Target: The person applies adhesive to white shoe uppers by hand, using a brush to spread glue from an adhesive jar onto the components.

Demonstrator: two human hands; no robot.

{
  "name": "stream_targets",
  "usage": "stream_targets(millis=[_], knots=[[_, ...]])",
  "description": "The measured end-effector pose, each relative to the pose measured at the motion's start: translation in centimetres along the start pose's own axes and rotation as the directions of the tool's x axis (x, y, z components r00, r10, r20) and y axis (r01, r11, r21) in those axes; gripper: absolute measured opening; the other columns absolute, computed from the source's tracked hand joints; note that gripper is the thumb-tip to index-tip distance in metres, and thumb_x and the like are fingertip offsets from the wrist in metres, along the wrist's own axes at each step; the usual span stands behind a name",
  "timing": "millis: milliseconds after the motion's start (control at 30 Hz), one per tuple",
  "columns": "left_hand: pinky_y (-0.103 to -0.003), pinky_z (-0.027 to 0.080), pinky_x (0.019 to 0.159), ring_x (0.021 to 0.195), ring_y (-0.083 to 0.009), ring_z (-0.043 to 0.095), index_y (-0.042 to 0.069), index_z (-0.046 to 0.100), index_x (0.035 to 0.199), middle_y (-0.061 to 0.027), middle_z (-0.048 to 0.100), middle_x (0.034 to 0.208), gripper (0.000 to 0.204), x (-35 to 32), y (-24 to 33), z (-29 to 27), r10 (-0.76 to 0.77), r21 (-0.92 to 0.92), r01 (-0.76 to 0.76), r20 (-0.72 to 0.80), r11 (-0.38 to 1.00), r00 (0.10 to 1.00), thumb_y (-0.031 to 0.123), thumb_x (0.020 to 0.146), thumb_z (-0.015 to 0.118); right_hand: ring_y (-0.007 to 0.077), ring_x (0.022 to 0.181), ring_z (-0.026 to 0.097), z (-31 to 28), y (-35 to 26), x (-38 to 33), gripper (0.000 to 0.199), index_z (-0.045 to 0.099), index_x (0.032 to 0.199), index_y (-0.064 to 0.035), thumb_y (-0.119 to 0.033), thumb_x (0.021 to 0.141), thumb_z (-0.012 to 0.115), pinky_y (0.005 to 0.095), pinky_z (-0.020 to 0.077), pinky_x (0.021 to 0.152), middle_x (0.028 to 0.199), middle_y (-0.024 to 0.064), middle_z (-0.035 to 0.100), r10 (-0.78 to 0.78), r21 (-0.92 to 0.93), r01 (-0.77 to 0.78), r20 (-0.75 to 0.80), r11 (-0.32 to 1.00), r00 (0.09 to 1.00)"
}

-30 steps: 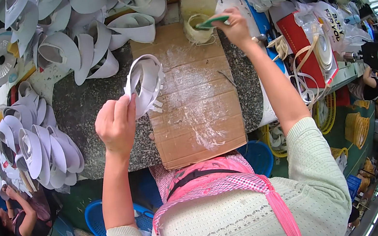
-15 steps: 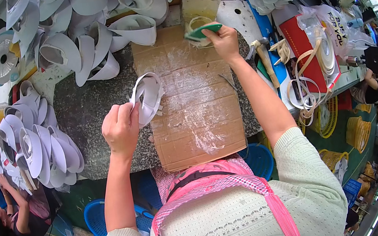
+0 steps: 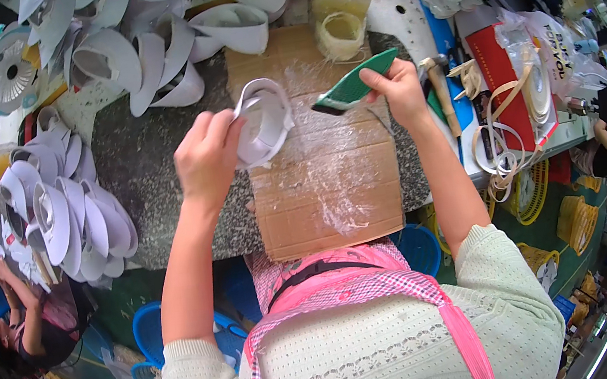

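My left hand (image 3: 211, 156) pinches the edge of a white ring-shaped piece (image 3: 280, 126), which has a folded, uneven rim. The piece is held up over the left side of a cardboard sheet (image 3: 338, 212) streaked with whitish dried residue. In my right hand (image 3: 400, 90) is a flat green spreader (image 3: 362, 80) with a dark lower edge, tilted down toward the ring and apart from it. Beyond the spreader stands a yellowish, residue-crusted glue pot (image 3: 341, 33) with a round opening.
White curved visor-like pieces (image 3: 104, 62) heap at the back left, with more stacked at left (image 3: 60, 218). A hammer (image 3: 441, 98), cream tape (image 3: 536, 88) and red box (image 3: 491, 55) lie at right. Another person (image 3: 45, 322) works at far left. Blue baskets (image 3: 151, 334) stand below.
My right hand has drawn the green spreader away from the glue pot, nearer to me and to the right. My left hand has lifted and turned the white ring so its opening shows more.
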State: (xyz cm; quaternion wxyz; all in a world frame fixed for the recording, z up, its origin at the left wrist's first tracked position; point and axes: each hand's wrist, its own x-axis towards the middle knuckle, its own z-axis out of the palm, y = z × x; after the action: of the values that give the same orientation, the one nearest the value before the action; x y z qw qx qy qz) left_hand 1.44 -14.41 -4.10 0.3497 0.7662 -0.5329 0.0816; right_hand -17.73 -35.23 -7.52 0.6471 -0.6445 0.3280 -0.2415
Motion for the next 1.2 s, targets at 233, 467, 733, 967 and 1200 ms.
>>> stream_targets(millis=[233, 467, 733, 967, 1200], knots=[[-0.030, 0.044, 0.049, 0.054, -0.0216, 0.055, 0.006, 0.060, 0.079, -0.0066, 0.054, 0.068, 0.011, 1.1, 0.1, 2.4, -0.004, -0.042, 0.006, 0.052, 0.999, 0.999, 0.012, 0.071, 0.067, 0.0147, 0.069, 0.057, 8.4, 3.4, 0.6, 0.012, 0.062, 0.084, -0.0055, 0.000, 0.073, 0.061, 0.0260, 0.0451, 0.059, 0.077, 0.0043, 0.061, -0.472, -0.148, 0.501, 0.192, 0.853, 0.861], [-0.032, 0.044, 0.051, 0.058, -0.0231, 0.055, 0.007, 0.057, 0.077, -0.0059, 0.052, 0.067, 0.012, 0.8, -0.5, 3.1, 0.075, 0.005, -0.075, 0.087, 0.997, 0.993, 0.013, 0.071, 0.066, 0.0255, 0.071, 0.058, 8.6, 4.6, 0.1, 0.014, 0.061, 0.077, -0.0081, -0.003, 0.064, 0.064, 0.0317, 0.0467, 0.061, 0.076, 0.0071, 0.060, -0.518, -0.368, 0.684, 0.457, 0.629, 0.723], [-0.028, 0.043, 0.047, 0.053, -0.0194, 0.055, 0.005, 0.058, 0.076, -0.0067, 0.055, 0.066, 0.011, -2.8, -0.9, 2.0, -0.025, -0.077, 0.028, 0.049, 0.997, 0.999, 0.006, 0.070, 0.067, 0.0215, 0.065, 0.059, 8.8, 4.7, -1.3, 0.014, 0.062, 0.078, -0.0050, 0.001, 0.066, 0.065, 0.0289, 0.0463, 0.058, 0.074, 0.0079, 0.061, -0.525, -0.277, 0.648, 0.404, 0.710, 0.749], [-0.027, 0.042, 0.047, 0.051, -0.0123, 0.053, 0.003, 0.055, 0.074, -0.0068, 0.055, 0.061, 0.011, -10.8, -0.5, 0.8, -0.593, -0.248, 0.594, 0.086, 0.766, 0.801, 0.010, 0.076, 0.064, 0.0197, 0.066, 0.059, 9.9, 6.0, -3.8, 0.018, 0.064, 0.080, -0.0036, 0.006, 0.066, 0.064, 0.0268, 0.0457, 0.057, 0.076, 0.0076, 0.063, -0.553, -0.269, 0.663, 0.386, 0.698, 0.738], [-0.018, 0.044, 0.049, 0.055, -0.0044, 0.053, 0.000, 0.056, 0.078, -0.0019, 0.059, 0.066, 0.016, -16.4, -2.3, 3.8, -0.905, -0.617, 0.782, 0.276, 0.092, 0.324, 0.015, 0.082, 0.060, 0.0218, 0.063, 0.058, 11.9, 6.4, -7.0, 0.020, 0.064, 0.084, -0.0050, 0.003, 0.065, 0.064, 0.0286, 0.0447, 0.056, 0.071, 0.0084, 0.060, -0.460, -0.173, 0.620, 0.527, 0.765, 0.715]])
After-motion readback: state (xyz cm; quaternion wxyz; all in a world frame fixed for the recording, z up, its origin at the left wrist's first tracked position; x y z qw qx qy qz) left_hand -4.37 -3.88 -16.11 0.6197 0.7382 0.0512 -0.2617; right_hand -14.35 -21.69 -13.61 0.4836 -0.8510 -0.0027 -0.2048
